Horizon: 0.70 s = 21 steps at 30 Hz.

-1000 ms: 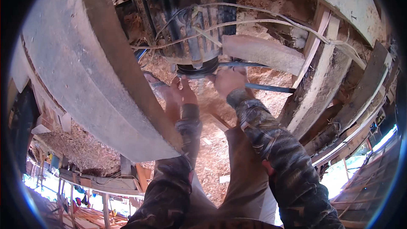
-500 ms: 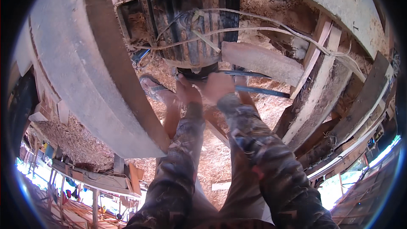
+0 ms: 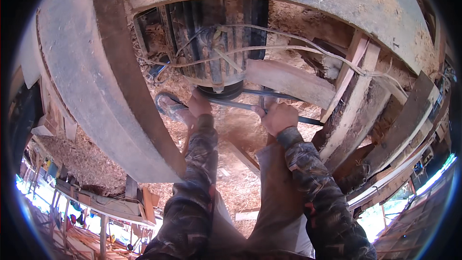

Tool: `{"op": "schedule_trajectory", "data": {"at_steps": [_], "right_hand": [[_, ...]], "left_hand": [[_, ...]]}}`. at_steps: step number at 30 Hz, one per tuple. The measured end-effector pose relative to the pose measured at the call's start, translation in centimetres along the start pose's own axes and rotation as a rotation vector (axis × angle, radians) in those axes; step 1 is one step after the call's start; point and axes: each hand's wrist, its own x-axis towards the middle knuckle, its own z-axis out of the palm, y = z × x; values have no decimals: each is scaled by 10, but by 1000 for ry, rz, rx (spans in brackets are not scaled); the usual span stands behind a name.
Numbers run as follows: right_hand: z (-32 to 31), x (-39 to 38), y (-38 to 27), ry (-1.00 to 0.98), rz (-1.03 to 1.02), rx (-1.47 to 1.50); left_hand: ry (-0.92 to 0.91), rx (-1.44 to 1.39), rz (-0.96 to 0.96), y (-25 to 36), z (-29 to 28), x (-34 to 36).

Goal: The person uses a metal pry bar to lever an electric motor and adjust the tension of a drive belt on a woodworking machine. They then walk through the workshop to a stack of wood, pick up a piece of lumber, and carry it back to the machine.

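A dark, rust-streaked ribbed cylinder hangs at the top middle, with a black pulley at its lower end. A long black belt runs from it toward the right. My right hand is closed on the belt, right of the pulley. My left hand is at the pulley's lower left, touching it or the belt; its fingertips are partly hidden, so its grip is unclear. My sandaled foot shows beside it on the wood shavings.
Curved grey timber beams arch over the left and top. A wooden block lies right of the cylinder, under pale cords. Further boards stand at the right, and wood shavings cover the ground below.
My right hand has moved rightward and down along the belt, away from the pulley. My left hand has shifted slightly left. The whole view has shifted, bringing more of the top beam into frame.
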Motion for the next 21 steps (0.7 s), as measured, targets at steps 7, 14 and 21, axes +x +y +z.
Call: {"op": "schedule_trajectory", "data": {"at_steps": [7, 14, 21], "right_hand": [[-11, 12, -40, -179, -5, -35], [-3, 15, -21, 106, -106, 30], [1, 21, -23, 56, -67, 46]], "left_hand": [[-5, 278, 282, -33, -1, 41], [73, 103, -119, 20, -8, -24], [439, -295, -161, 59, 22, -40]]}}
